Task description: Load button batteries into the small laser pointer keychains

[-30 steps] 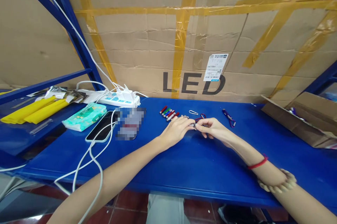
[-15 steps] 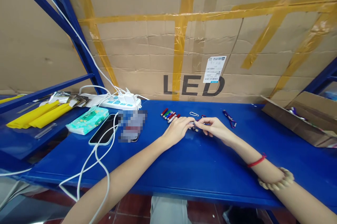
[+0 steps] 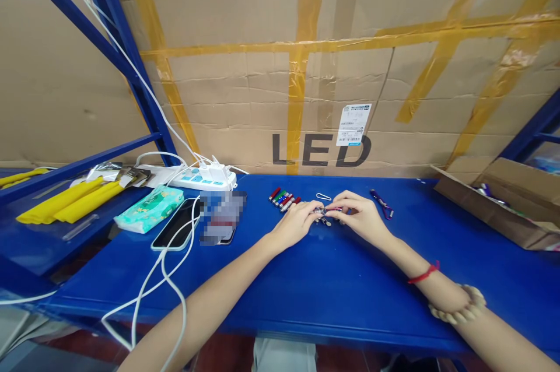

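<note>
Both hands work close together over the blue tabletop (image 3: 306, 279). My left hand (image 3: 294, 226) is closed in a pinch on a small shiny metal piece (image 3: 322, 210), too small to make out clearly. From the other side, my right hand (image 3: 363, 217) pinches at the same piece, and a bit of red shows between its fingers. Small metal parts lie just below the fingertips. Beside the left hand is a row of small coloured metal tubes (image 3: 282, 199) in red, green, blue and silver. A silver carabiner clip (image 3: 324, 196) lies behind the hands.
A purple pen-like tube with a strap (image 3: 382, 204) lies right of the hands. An open cardboard box (image 3: 485, 209) stands far right. Leftward are phones (image 3: 175, 226), a tissue pack (image 3: 149, 209), a power strip (image 3: 203, 178) and loose white cables (image 3: 163, 255). A large carton (image 3: 245, 98) stands behind.
The view has tilted up slightly, so the scene sits lower. My right fingers have shifted a little at the metal piece; both hands stay together at the same spot.
</note>
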Available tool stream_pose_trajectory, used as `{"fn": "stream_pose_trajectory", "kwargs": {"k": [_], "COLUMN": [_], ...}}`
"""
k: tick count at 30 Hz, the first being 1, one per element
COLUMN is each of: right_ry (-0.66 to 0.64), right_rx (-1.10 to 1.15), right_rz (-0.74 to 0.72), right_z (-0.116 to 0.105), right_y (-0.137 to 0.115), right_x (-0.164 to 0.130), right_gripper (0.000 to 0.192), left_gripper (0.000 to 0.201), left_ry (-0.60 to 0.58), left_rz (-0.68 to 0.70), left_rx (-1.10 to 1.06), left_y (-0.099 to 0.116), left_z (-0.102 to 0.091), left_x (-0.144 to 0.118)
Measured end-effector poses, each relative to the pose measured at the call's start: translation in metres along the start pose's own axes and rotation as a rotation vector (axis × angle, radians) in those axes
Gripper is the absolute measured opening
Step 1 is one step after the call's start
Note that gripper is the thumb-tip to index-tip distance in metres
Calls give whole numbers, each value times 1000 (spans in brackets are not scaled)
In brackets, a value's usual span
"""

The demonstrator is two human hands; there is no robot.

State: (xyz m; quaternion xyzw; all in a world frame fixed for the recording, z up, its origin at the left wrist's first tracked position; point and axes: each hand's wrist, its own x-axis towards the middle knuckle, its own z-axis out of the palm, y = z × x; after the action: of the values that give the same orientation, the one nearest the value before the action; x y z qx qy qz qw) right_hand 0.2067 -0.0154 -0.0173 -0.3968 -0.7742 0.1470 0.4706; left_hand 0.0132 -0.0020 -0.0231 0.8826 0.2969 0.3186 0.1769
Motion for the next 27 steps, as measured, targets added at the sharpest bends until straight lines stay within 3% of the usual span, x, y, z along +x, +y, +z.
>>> {"fn": "stream_pose_trajectory", "kwargs": {"k": [8, 17, 27], "right_ry": [-29, -46, -101], "right_rx": [-20, -27, -29], "right_rz": [-107, -127, -159], "right_z": [-3, -2, -5], "right_y": [-1, 1, 3], "right_x": [0, -4, -4], "right_gripper": [27, 28, 21], "left_gripper": [13, 18, 19], "left_ry": [-13, -6, -38], "left_rz": [18, 14, 14], "left_rx": [-50, -120, -151], "left_y": [6, 3, 4], "left_z": [-2, 7, 5], "left_x": [-2, -7, -7]}}
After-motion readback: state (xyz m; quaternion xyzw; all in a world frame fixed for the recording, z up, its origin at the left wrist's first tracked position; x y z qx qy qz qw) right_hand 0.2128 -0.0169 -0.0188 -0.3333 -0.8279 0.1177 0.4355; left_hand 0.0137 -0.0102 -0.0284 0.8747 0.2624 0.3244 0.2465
